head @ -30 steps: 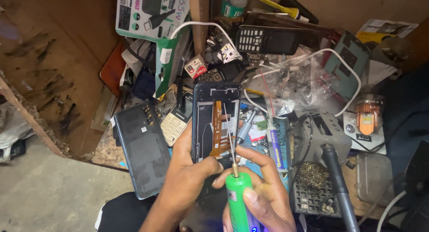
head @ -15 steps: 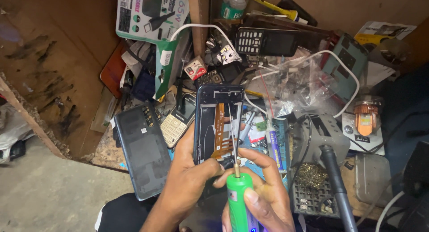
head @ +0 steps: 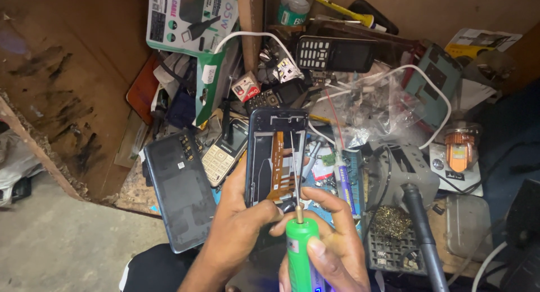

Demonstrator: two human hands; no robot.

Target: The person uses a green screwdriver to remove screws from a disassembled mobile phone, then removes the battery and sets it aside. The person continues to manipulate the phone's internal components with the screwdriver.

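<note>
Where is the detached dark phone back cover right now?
In the head view, the dark back cover lies left of centre on the cluttered bench, camera cutouts up, just left of the left hand and the opened phone, beside a keypad phone.

The opened phone [head: 275,157] stands near the desk's [head: 90,100] front edge, held from the left by the left hand [head: 233,236]. The right hand [head: 332,241] is just right of it, gripping the tool [head: 301,252] below the phone. A back cover [head: 180,196] lies left of the phone, a keypad phone [head: 222,157] between them. A second keypad phone [head: 332,54] lies behind, a soldering stand [head: 394,213] to the right
</note>
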